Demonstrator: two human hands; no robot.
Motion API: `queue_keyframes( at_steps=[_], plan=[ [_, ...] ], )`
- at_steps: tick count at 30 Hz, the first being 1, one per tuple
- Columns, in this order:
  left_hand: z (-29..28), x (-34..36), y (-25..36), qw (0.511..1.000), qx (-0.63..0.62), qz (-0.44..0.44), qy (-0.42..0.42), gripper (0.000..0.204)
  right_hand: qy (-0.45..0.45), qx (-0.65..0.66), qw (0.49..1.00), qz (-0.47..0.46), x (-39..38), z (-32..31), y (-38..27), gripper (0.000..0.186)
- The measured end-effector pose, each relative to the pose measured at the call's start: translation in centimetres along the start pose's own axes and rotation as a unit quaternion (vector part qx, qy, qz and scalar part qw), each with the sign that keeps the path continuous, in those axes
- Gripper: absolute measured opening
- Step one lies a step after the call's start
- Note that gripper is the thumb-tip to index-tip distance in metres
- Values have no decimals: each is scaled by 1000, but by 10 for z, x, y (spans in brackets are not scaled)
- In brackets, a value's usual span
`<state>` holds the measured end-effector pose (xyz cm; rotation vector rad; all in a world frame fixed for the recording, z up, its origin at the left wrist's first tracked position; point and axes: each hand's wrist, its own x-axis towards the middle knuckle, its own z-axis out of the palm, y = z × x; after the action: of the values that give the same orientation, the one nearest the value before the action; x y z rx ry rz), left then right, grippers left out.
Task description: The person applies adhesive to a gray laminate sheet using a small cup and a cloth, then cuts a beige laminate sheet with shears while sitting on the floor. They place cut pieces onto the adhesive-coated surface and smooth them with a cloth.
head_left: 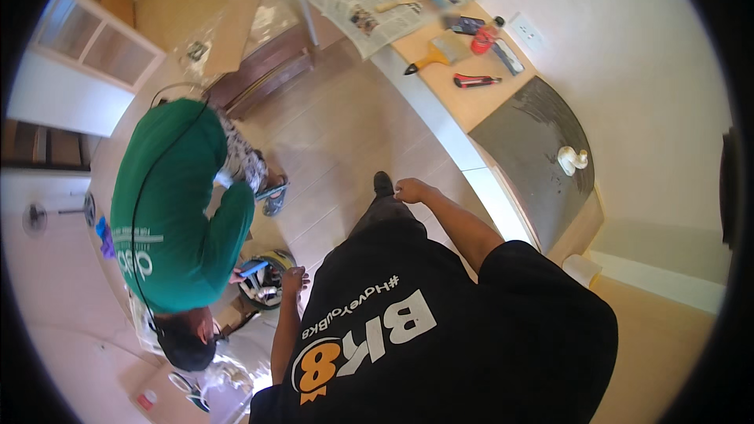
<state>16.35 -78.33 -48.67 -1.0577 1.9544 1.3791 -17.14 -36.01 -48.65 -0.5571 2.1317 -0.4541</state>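
Black cloth, printed with white and orange lettering, fills the lower centre of the frame as the wearer of a dark T-shirt [487,338] stands on a tiled floor [338,118], one black shoe [382,183] showing at the centre. The left hand [294,279], below and left of centre, has its fingers partly bent and nothing visible in its grasp. It is just beside a round tool container [253,297] packed with implements; whether the two touch cannot be told. The right hand [411,190], at the centre, is loosely curled near the shoe in the view, with nothing seen in it; whether its fingertips meet cannot be told.

At left, a co-worker in a green top [169,188] and dark cap [187,344] bends over the same container, a hand at a blue object [253,268] above its opening.

A pale wooden counter [463,114] curves through the upper right. On it lie newspaper sheets [369,22], a broad brush [440,55] with a yellow-orange handle, a red bottle [485,38] with a dark cap, and a red-and-black utility knife [476,80]. Farther right, a white fitting [572,160] sits on a grey, streaked surface [526,149], with a pale roll [581,269] below.
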Motion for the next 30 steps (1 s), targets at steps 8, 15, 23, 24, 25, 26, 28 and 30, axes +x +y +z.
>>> queue_keyframes(
  at_steps=[8,15,23,24,25,26,28,30],
  plan=[
    [31,91,179,999,-18,-29,-24,31,102,178,979,-5,4,-90,24,38],
    [42,105,302,991,39,130,6,35,98,237,966,-43,53,-164,1,43],
    [31,111,344,948,190,237,90,38,60,305,942,-126,104,-220,-49,44],
    [28,115,346,948,202,218,110,39,48,318,938,-127,113,-230,-55,44],
    [24,123,349,950,201,206,124,39,56,307,939,-147,122,-238,-59,44],
    [18,135,353,950,191,214,124,40,56,306,938,-156,130,-244,-63,45],
    [11,156,357,958,184,189,112,41,57,287,942,-163,144,-256,-67,45],
    [-2,187,363,959,197,181,88,41,62,259,950,-161,162,-269,-68,44]
  ],
)
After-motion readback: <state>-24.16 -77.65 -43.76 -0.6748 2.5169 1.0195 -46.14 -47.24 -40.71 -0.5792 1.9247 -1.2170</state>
